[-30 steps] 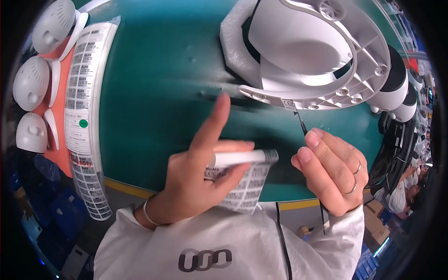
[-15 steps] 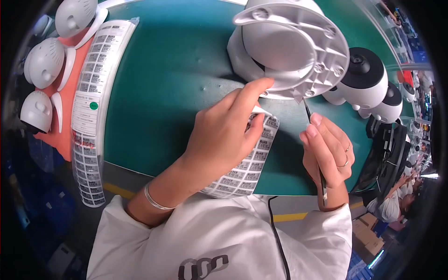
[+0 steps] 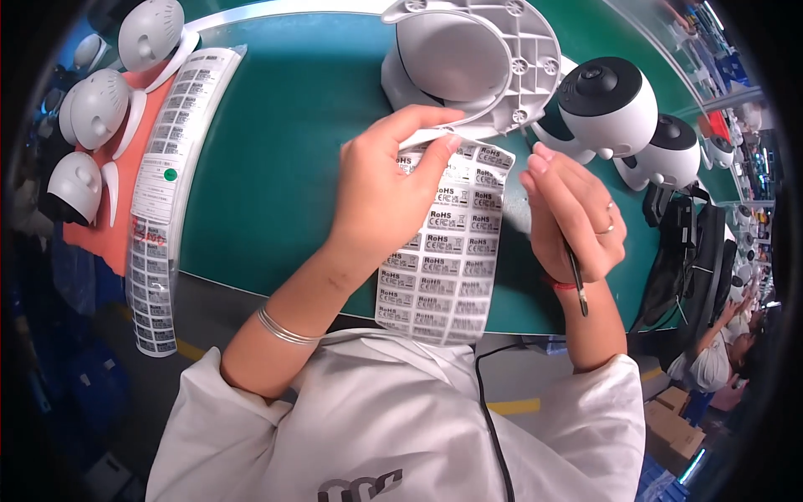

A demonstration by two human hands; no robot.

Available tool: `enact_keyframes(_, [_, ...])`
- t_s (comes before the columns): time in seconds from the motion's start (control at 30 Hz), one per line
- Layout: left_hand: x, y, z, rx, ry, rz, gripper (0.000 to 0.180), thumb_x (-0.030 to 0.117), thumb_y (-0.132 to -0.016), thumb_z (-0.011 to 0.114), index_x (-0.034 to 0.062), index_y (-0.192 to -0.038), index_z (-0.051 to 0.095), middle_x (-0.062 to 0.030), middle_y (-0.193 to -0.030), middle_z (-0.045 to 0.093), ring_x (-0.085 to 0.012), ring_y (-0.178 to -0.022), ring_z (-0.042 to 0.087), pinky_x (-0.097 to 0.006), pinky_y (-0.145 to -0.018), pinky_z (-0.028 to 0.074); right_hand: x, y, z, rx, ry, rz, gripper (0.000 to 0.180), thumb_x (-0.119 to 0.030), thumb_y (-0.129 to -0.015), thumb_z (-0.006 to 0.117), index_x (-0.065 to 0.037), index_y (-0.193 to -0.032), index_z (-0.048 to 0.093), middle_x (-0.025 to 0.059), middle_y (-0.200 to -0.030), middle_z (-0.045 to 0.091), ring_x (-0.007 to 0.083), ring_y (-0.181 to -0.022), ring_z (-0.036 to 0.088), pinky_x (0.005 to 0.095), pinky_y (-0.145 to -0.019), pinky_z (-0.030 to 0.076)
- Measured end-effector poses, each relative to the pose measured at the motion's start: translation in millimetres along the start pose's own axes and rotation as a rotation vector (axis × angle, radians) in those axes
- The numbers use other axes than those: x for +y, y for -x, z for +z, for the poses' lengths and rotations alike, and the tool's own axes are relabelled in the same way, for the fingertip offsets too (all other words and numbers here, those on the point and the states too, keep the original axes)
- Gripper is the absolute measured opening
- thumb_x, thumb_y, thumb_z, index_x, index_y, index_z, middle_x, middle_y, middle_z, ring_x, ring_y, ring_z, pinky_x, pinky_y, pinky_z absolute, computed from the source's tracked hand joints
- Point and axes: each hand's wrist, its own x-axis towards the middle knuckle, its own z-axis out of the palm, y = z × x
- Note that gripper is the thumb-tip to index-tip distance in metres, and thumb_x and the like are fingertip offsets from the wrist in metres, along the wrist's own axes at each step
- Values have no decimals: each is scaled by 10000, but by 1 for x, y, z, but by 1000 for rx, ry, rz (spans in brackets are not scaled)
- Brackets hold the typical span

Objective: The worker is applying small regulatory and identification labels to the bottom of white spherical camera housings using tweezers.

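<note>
Tweezers point(image 3: 578, 272) sit in the right hand point(image 3: 575, 217), its fingers closed round them, near the ribbed white plastic housing point(image 3: 460, 63) ahead. Left hand point(image 3: 376, 201), half curled, pinches the label sheet point(image 3: 443, 243) hanging below its thumb and appears to touch the housing's rim; bracing there probably keeps tweezer work accurate. Small dark print and crossed-out-bin symbols repeat across the sheet.

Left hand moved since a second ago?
Yes. Judged against the table, the left hand has moved forward, away from the near edge, up to the white shell.
</note>
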Motion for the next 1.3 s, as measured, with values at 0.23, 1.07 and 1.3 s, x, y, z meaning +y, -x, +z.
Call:
enact_keyframes(0.23, [-2, -3, -5, -79, -126, 93, 202, 73, -902, 634, 31, -1097, 665, -4, -906, 674, -26, -725, 564, -183, -629, 469, -7, -8, -18, -75, -98, 22, 270, 14, -649, 798, 4, -892, 680, 107, -842, 672, 244, -773, 686, 315, -663, 581])
enact_keyframes(1.07, [21, 18, -40, -219, -145, 79, 471, -22, -794, 677, 71, -1240, 557, -65, -819, 657, -136, -753, 638, -267, -698, 495, -21, -26, -11, -118, 137, 25, 306, 93, -608, 728, -32, -887, 712, -23, -539, 346, 129, -419, 340, 262, -390, 294])
enact_keyframes(1.3, [32, 53, -64, -681, 219, -145, 564, 37, -776, 723, -35, -1285, 493, -55, -779, 648, -99, -713, 609, -248, -653, 481, -46, -16, -15, -187, -7, -142, 376, -49, -485, 669, -38, -857, 723, -44, -559, 274, 96, -451, 302, 240, -412, 229])
